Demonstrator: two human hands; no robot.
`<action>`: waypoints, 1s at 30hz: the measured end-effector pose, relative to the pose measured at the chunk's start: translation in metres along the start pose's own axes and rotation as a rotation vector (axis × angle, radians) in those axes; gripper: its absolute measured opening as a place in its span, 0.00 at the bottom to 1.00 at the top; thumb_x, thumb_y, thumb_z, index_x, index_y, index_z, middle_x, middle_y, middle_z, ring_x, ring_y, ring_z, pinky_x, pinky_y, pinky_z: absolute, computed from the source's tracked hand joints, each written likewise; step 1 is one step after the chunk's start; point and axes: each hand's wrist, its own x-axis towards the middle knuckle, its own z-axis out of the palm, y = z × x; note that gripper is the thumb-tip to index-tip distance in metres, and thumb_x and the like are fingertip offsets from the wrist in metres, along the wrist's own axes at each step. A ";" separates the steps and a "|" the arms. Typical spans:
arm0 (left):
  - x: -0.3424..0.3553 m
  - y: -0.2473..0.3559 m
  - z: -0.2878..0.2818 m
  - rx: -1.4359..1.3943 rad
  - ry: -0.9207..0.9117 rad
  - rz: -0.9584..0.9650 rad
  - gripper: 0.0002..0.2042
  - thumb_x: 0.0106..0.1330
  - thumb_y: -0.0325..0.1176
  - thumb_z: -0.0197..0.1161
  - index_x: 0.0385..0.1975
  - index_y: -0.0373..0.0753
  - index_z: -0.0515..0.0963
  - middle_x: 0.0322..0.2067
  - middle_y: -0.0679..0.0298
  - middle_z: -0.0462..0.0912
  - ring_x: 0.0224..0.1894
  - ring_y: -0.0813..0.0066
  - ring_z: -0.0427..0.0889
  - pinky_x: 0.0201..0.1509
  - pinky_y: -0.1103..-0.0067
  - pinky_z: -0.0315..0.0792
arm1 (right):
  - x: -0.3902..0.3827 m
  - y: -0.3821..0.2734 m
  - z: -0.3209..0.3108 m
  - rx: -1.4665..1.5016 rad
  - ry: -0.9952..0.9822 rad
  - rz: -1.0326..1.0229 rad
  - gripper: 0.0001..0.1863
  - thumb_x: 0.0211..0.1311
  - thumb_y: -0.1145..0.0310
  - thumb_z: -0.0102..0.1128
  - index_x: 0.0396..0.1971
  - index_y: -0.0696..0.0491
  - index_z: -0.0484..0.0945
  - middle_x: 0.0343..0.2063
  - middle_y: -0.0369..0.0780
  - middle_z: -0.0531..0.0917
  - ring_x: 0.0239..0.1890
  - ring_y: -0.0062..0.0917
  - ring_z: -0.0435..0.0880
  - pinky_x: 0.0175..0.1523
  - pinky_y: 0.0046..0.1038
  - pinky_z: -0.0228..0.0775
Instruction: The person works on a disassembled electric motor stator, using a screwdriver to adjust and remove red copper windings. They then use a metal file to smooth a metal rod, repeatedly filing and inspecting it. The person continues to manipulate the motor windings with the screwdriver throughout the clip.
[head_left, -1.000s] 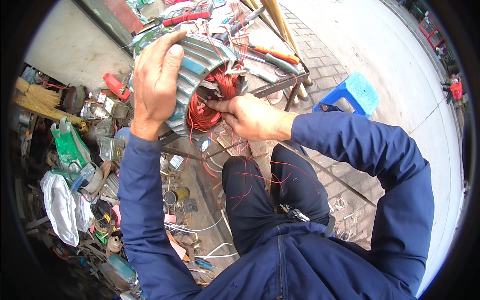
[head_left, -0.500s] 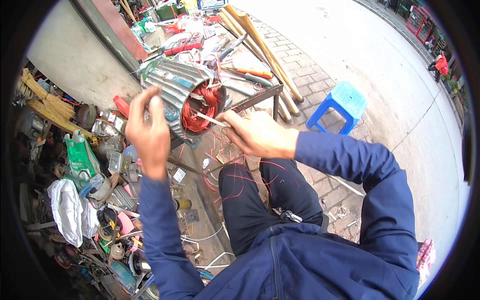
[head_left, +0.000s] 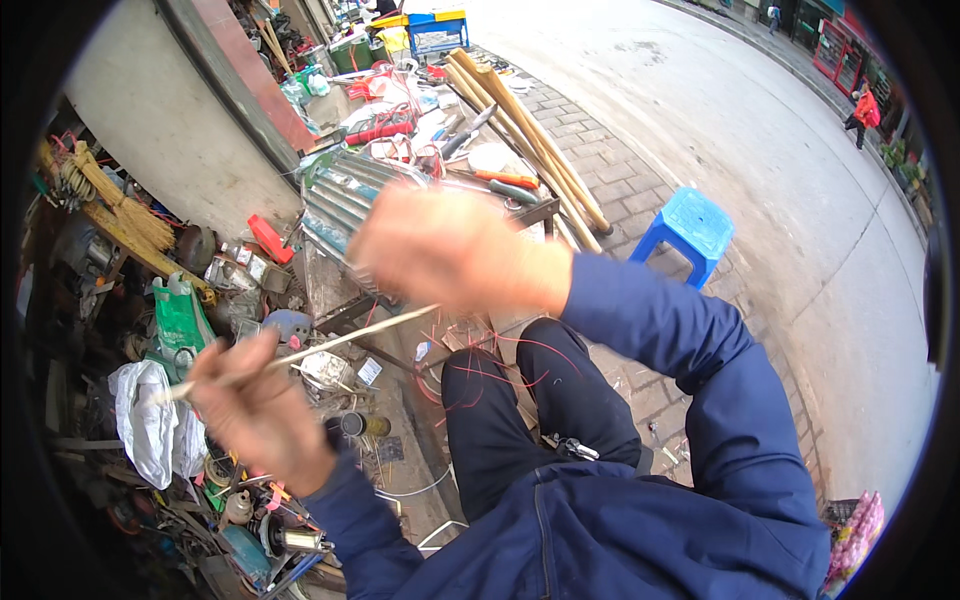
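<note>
A thin pale stick slants in front of my knees, and my left hand is closed around it near its lower left end. The stick's upper right end reaches the underside of my right hand. That hand is smeared by motion, its fingers are unclear, and I cannot tell whether it grips the stick. Behind it lies a ribbed grey-green motor housing, its open end and the red wire coil hidden by the hand. Loose red wires hang down over my knees.
A metal-edged bench carries tools, a red meter and scraps. Wooden poles lean along its right side. A blue stool stands on the paving. Piled parts, a white bag and a broom crowd the left.
My left hand has dropped down and left and closed on the stick. The stick has left the coil and swung leftward. My right hand has shifted left, covering the housing's open end.
</note>
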 end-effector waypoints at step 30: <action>-0.085 -0.049 -0.008 -0.203 -0.317 -0.981 0.23 0.83 0.34 0.48 0.76 0.42 0.65 0.22 0.53 0.83 0.08 0.81 0.63 0.14 0.82 0.62 | -0.104 0.252 0.020 -0.631 -0.405 0.770 0.07 0.67 0.72 0.54 0.40 0.57 0.76 0.36 0.54 0.87 0.38 0.51 0.89 0.46 0.50 0.80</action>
